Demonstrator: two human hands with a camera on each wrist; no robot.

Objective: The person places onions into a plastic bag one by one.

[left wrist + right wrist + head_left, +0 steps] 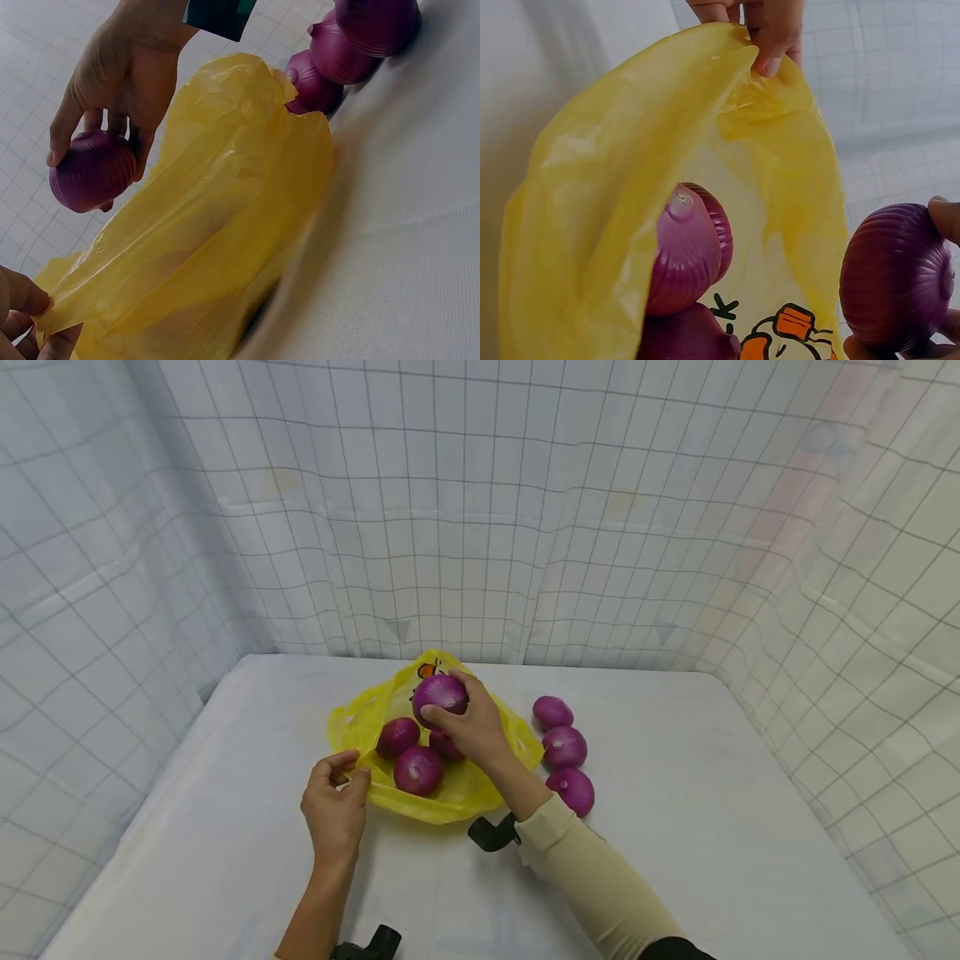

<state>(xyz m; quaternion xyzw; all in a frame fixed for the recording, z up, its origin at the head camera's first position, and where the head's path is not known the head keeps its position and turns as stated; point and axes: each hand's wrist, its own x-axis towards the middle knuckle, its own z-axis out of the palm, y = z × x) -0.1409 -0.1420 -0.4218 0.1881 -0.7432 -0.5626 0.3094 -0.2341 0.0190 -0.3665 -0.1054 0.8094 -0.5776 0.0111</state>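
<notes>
My right hand (480,724) grips a red onion (439,697) above the mouth of a yellow plastic bag (457,802). In the right wrist view that onion (896,277) sits beside the bag's edge, between thumb and fingers. With thumb and fingertips, my left hand (335,802) pinches the bag's near left rim; the pinch also shows in the right wrist view, where the left hand (761,26) holds the rim up. Inside the bag lie a red onion (417,771) in front, another (397,737) behind it, and a third (444,745) partly hidden by my right hand.
Three more red onions stand in a row to the right of the bag: a far one (552,712), a middle one (565,747) and a near one (573,790) beside my right sleeve. A white cloth covers the table (675,827); checked curtains (480,510) enclose it.
</notes>
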